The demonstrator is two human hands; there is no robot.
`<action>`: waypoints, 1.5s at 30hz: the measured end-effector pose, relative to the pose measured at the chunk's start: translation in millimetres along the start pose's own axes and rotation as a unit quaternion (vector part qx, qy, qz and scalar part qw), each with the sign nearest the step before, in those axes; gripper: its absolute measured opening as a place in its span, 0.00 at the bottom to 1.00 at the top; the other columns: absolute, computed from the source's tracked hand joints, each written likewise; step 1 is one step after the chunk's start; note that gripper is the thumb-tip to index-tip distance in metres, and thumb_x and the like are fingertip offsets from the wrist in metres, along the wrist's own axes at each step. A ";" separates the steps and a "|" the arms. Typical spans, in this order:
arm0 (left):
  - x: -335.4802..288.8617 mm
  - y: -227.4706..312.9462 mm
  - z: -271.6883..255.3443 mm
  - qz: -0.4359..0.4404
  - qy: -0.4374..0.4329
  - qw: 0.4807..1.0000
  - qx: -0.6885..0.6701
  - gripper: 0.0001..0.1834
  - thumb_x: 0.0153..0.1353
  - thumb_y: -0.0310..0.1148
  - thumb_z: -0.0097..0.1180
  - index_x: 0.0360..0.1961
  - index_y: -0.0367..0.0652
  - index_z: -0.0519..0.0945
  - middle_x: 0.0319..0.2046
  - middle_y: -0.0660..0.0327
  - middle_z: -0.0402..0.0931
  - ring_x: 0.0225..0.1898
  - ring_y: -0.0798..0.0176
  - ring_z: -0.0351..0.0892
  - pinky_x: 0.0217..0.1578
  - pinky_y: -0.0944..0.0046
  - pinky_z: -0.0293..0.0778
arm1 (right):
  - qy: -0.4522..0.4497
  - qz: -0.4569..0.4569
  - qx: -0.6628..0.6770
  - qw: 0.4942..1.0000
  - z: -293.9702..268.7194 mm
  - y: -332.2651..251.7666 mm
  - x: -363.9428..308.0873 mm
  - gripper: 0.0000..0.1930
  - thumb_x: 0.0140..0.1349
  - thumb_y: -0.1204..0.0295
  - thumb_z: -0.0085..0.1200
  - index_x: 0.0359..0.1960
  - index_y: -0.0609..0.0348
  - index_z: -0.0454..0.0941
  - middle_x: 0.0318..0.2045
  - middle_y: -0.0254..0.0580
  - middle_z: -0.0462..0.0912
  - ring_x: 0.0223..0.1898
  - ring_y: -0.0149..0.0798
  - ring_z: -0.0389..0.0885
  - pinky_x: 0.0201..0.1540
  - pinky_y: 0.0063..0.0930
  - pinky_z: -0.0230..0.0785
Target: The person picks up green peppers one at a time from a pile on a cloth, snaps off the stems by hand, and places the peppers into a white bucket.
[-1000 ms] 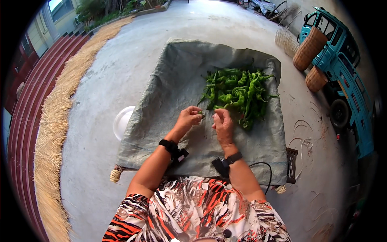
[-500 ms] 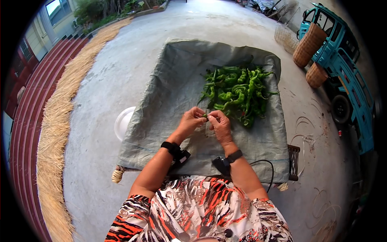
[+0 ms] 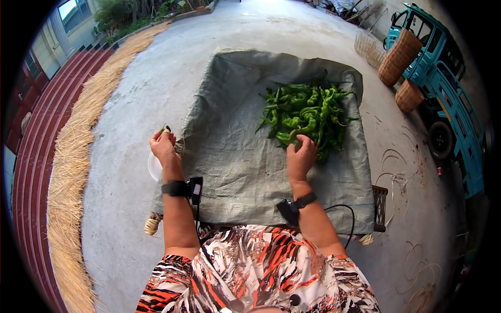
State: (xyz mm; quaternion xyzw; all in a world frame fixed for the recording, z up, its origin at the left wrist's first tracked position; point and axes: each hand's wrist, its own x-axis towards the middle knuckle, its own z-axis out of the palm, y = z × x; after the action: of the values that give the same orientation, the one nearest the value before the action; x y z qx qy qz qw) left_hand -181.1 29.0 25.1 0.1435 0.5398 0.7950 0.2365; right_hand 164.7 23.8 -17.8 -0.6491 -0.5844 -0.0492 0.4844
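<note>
Nearest me: patterned shirt (image 3: 255, 261), orange, black and white. Black box (image 3: 196, 183) on the left wrist carries a pale label, print too small to read; second black box (image 3: 287, 212) at the right wrist.

Grey sheet (image 3: 235, 161) beyond, edges raised at left and far side. White dish (image 3: 154, 168) just off its left edge, partly hidden by the left hand (image 3: 164, 147). Left fingertips pinched together on a small dark-green bit (image 3: 166, 128).

Right hand (image 3: 302, 159) over the sheet, at the near edge of the peppers (image 3: 313, 112); thumb and forefinger close together, but I cannot tell whether they grip one. Green peppers heaped on the sheet's right, far part.

Farther right: two baskets (image 3: 400, 58), blue truck (image 3: 459, 122); I can read no writing on it. Far left: plants (image 3: 122, 21).
</note>
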 end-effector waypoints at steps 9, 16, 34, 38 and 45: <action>64.0 -30.1 -65.8 -0.117 0.028 0.982 -0.149 0.17 0.53 0.20 0.53 0.44 0.34 0.67 0.33 0.57 0.73 0.28 0.65 0.75 0.28 0.71 0.76 | -0.061 -0.013 -0.131 0.989 0.9 -3.8 -3.5 0.17 0.47 0.71 0.57 0.42 0.49 0.72 0.41 0.35 0.74 0.48 0.42 0.69 0.48 0.42 0.61; 3.1 3.3 -9.8 0.084 -0.006 0.996 0.038 0.18 0.52 0.20 0.48 0.47 0.35 0.69 0.39 0.56 0.73 0.35 0.67 0.74 0.32 0.70 0.72 | -0.060 0.083 0.271 0.957 -1.8 -10.7 -2.0 0.11 0.60 0.65 0.52 0.38 0.59 0.73 0.29 0.36 0.77 0.27 0.32 0.74 0.30 0.27 0.69; -127.3 -38.5 48.8 -0.180 -0.577 0.787 0.124 0.17 0.65 0.33 0.45 0.54 0.41 0.69 0.42 0.61 0.74 0.38 0.68 0.77 0.38 0.70 0.74 | -0.262 0.262 0.558 0.742 4.5 -11.8 -8.6 0.20 0.63 0.53 0.47 0.35 0.60 0.76 0.23 0.33 0.78 0.19 0.25 0.74 0.23 0.18 0.68; -128.3 -32.2 49.3 -0.239 -0.589 0.761 0.130 0.16 0.66 0.31 0.41 0.54 0.39 0.69 0.42 0.61 0.73 0.39 0.67 0.77 0.40 0.70 0.74 | -0.263 0.284 0.551 0.739 6.0 -9.9 -7.2 0.23 0.63 0.50 0.45 0.34 0.61 0.76 0.21 0.37 0.79 0.18 0.27 0.75 0.22 0.20 0.68; -107.7 -26.4 50.7 -0.262 -0.450 0.844 -0.129 0.14 0.65 0.29 0.39 0.50 0.37 0.68 0.40 0.53 0.73 0.36 0.64 0.77 0.40 0.67 0.76 | -0.296 0.340 0.612 0.650 1.9 -7.4 -7.2 0.20 0.65 0.54 0.42 0.35 0.59 0.76 0.22 0.37 0.78 0.22 0.31 0.76 0.26 0.24 0.71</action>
State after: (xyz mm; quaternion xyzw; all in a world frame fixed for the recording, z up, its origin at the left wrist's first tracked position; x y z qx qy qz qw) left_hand -59.5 19.9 22.6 0.3070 0.2839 0.6138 0.6696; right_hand 155.6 18.8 -19.2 -0.3392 -0.3324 0.6823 0.5557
